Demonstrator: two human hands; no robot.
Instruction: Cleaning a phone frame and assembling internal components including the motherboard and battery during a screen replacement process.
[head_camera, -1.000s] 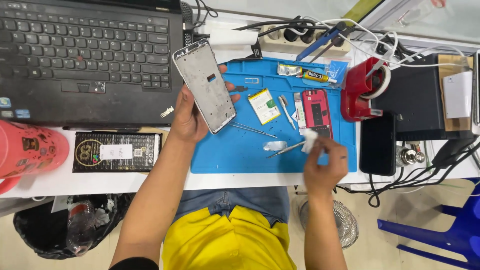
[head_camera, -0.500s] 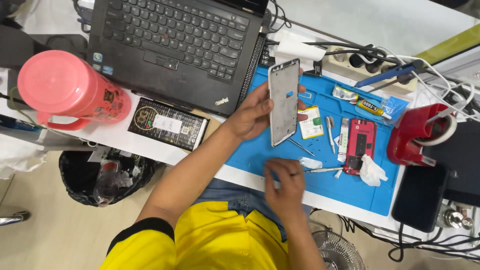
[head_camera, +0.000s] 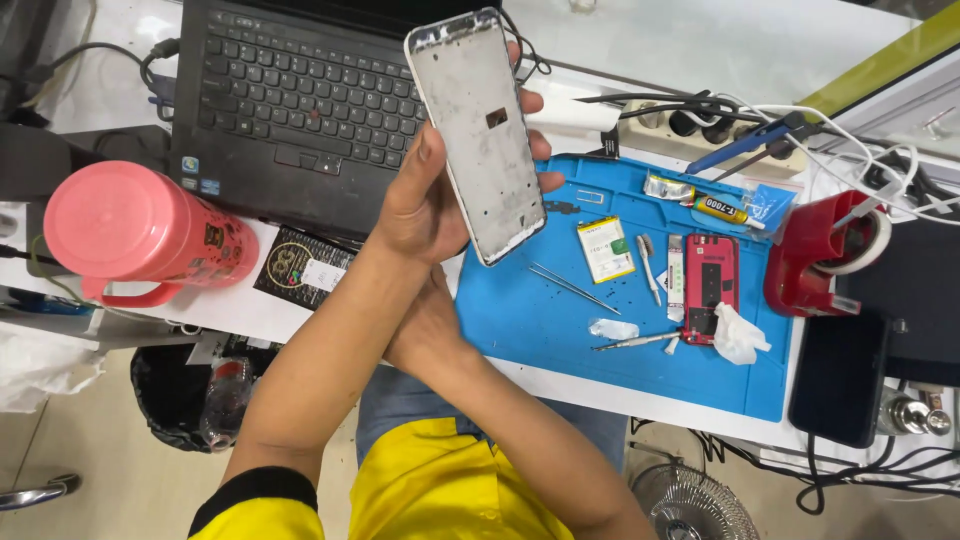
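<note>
Left hand (head_camera: 425, 205) grips the grey, flat metal phone frame (head_camera: 478, 135) by its long edges, raised over the blue mat (head_camera: 520, 320). Right hand (head_camera: 425, 330) mostly hidden; I cannot tell its state. I judge the frame light, thin, bendable: hold edges.

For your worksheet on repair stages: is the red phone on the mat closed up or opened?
Opened: the red phone lies on the blue mat, dark insides exposed.

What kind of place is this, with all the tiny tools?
Probably a phone repair bench. The left hand holds up a bare phone frame over a blue work mat, where tweezers and an opened red phone lie.
</note>
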